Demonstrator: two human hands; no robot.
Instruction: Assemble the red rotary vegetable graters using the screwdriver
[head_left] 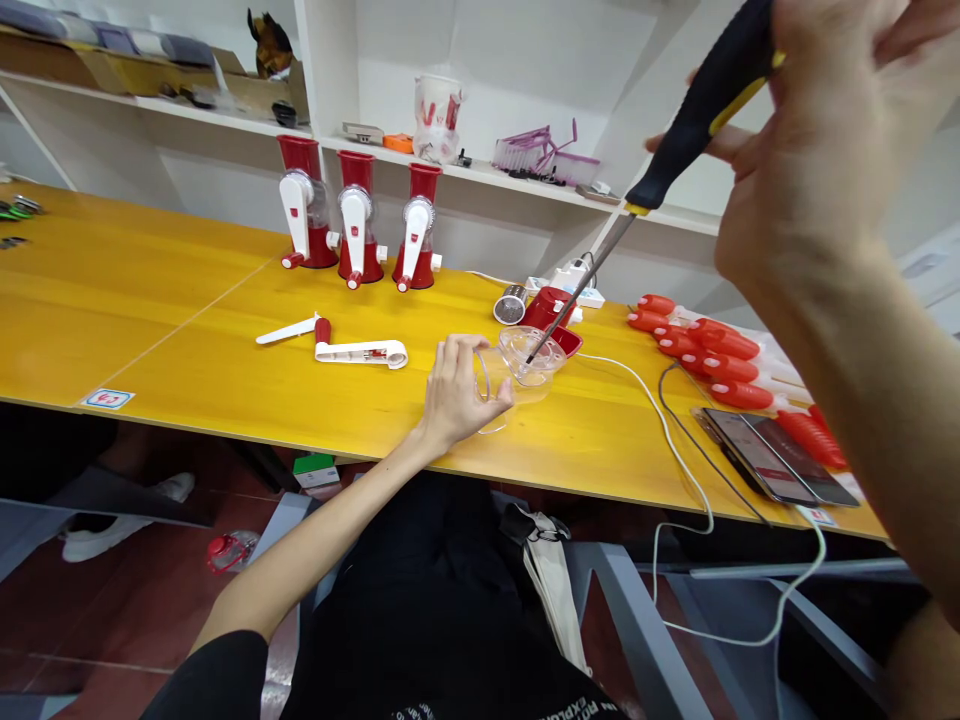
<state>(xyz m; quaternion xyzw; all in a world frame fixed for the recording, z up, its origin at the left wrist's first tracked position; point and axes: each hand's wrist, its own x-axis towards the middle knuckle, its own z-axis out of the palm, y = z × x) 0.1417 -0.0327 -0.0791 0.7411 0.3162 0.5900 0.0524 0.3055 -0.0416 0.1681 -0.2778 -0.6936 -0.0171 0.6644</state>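
My left hand (pixel 459 392) is closed around a clear plastic housing (pixel 525 372) that lies on its side on the yellow table. Raised at the upper right, my right hand (pixel 802 150) grips the black-and-yellow handle of a screwdriver (pixel 679 125). The screwdriver's long shaft slants down to the left, and its tip is at the housing's round opening; whether it sits on a screw I cannot tell. Behind the housing lie a red base part (pixel 549 306) and a metal grater drum (pixel 511 304). A white crank handle (pixel 361 352) with a red knob lies to the left.
Three red-and-white rotary graters (pixel 358 225) stand at the back of the table (pixel 180 300). On the right are several red-handled parts (pixel 724 345), a smartphone (pixel 776 455) and cables (pixel 679 450). A power strip (pixel 577 285) sits by the shelf (pixel 495 178).
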